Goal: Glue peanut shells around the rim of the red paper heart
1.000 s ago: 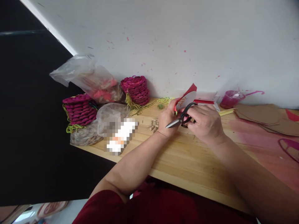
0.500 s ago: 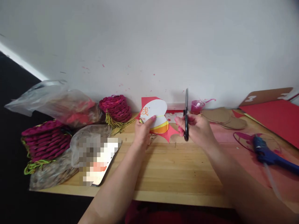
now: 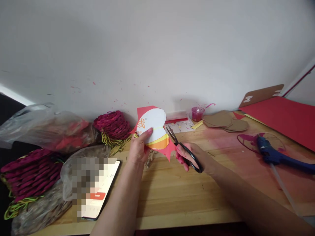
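My left hand (image 3: 138, 149) pinches a white heart-shaped card (image 3: 155, 119) with orange and yellow print, its thumb on the card's face. Behind the card, in the same grip, is a sheet of red paper (image 3: 169, 150) whose uneven edges stick out around the heart. My right hand (image 3: 193, 157) is wrapped round the black handles of a pair of scissors (image 3: 189, 151). The blades are slightly apart and point up and left, their tips close by the right edge of the heart. Whether they touch the paper I cannot tell.
Plum-coloured braided cord bundles (image 3: 112, 126) and plastic bags (image 3: 61, 131) crowd the left, near a phone (image 3: 104, 186). A pink cup (image 3: 197, 114), cardboard hearts (image 3: 219, 118), a blue glue gun (image 3: 273, 155) and red sheets (image 3: 283, 118) lie to the right. A wall (image 3: 157, 55) stands behind.
The scissors have swung from upright to a left-pointing slant and come to the heart's right edge. The view has shifted slightly, and my left hand keeps its hold on the card and paper.
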Available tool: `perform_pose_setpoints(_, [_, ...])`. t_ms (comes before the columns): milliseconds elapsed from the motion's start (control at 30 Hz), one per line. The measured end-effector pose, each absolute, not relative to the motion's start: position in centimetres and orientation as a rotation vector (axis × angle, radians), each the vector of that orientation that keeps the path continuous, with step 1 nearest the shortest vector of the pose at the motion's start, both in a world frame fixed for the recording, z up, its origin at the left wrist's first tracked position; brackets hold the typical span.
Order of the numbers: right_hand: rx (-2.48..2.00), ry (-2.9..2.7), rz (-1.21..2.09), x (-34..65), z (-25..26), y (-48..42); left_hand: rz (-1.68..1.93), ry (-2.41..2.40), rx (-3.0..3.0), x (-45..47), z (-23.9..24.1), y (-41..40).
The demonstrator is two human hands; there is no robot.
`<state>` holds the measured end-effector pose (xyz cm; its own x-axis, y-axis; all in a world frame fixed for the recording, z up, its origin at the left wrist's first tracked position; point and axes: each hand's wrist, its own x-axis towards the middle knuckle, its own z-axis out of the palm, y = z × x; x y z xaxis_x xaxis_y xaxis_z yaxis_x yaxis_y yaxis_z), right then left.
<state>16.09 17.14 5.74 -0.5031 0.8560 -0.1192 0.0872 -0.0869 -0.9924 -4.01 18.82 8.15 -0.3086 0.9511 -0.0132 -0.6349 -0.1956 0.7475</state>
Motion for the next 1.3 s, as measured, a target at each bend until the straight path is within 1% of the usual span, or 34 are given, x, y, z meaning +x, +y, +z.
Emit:
perform_pose_setpoints(133, [-0.996,-1.579,1.678,16.3,6.0,17.1,1.71,0.799,0.491,-3.9,8.3,18.9])
perform_pose_setpoints(267, [-0.959,-1.68,1.705,16.2,5.8,16.9,1.749,0.836,0.527,-3.8,7.9,19.1])
perform_pose_setpoints(433, [-1.001,-1.704,1.648,15.8,5.3,16.6,1.761,0.825,0.552,-3.7,7.5,19.3])
perform_pose_setpoints(567, [-1.008,-1.664,1.68,15.9,5.1,16.7,1.731,0.812,0.473,-3.6,7.9,19.2])
perform_pose_setpoints(767, [-0.937,-1.694,1.691,15.9,5.8,16.4,1.725,0.827,0.443,-3.4,8.1,19.0])
perform_pose_setpoints(967, [-1.015,-1.688,1.653,15.8,5.9,16.1,1.714,0.846,0.491,-3.2,7.6,19.0])
perform_pose_setpoints(1300, [-1.061,-1.636,1.685,15.8,6.0,16.1,1.717,0.848,0.501,-3.3,7.5,19.1])
